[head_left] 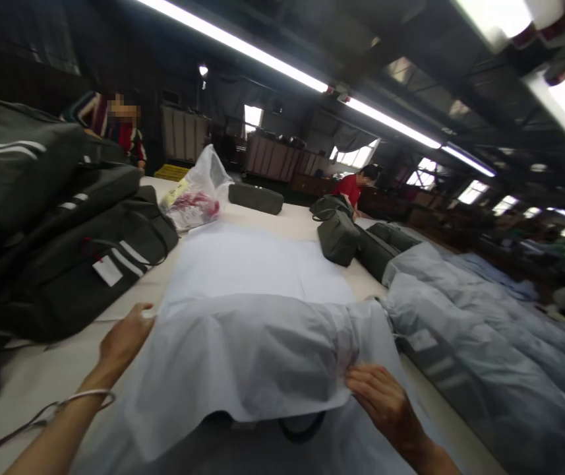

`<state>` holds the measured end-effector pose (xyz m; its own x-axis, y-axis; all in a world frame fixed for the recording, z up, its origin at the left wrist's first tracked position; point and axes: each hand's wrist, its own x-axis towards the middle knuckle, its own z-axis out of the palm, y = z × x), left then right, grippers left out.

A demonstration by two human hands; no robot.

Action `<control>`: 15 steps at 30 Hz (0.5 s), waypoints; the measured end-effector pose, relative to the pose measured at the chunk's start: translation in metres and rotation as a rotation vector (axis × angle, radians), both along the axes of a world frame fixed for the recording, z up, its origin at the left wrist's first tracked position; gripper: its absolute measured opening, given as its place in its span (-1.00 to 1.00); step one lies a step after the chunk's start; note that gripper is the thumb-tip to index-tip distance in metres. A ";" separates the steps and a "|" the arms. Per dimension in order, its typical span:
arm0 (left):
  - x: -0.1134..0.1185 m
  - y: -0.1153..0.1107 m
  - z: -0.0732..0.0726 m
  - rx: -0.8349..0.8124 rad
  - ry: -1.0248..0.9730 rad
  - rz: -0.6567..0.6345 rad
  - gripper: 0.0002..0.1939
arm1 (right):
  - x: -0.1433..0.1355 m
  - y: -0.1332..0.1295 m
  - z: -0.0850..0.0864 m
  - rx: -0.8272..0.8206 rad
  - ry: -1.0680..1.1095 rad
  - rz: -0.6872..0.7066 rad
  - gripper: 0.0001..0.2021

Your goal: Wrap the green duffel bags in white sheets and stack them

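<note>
A pale translucent sheet (262, 356) lies draped over a dark bag (257, 448) whose lower part and black handle show at the bottom centre. My left hand (126, 336) is at the sheet's left edge, thumb and fingers pinched together; whether the edge is between them is too blurred to tell. On the right, my right hand (384, 402) grips the sheet near its front edge, fingers pressed together. Beyond the draped bag, flat white sheets (257, 264) are spread on the table.
Dark bags (89, 264) with white stripes are piled at the left. A clear plastic bag (198, 191) with red contents stands behind. Wrapped bags (484, 330) lie at the right, more dark bags (339, 237) behind them. Two people work at the far side of the table (292, 221).
</note>
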<state>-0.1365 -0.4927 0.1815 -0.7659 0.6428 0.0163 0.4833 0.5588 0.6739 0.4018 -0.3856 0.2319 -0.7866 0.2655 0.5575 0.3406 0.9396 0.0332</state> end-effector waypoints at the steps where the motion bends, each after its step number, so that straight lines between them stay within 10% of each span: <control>1: -0.001 -0.002 0.007 -0.011 0.051 0.010 -0.62 | -0.004 0.001 -0.003 -0.014 0.018 -0.013 -0.82; 5: 0.012 0.023 0.072 0.185 0.416 -0.052 -0.48 | -0.012 0.010 -0.012 -0.032 0.101 -0.054 -0.85; 9: 0.100 0.082 0.133 0.494 0.718 -0.579 -0.49 | -0.016 0.010 -0.020 -0.043 0.120 -0.108 -0.87; 12: 0.196 0.112 0.130 0.508 0.863 -1.073 -0.50 | -0.018 0.007 -0.024 -0.028 0.127 -0.148 -0.86; 15: 0.268 0.117 0.098 0.496 0.900 -1.395 -0.38 | -0.020 0.005 -0.030 0.002 0.141 -0.195 -0.86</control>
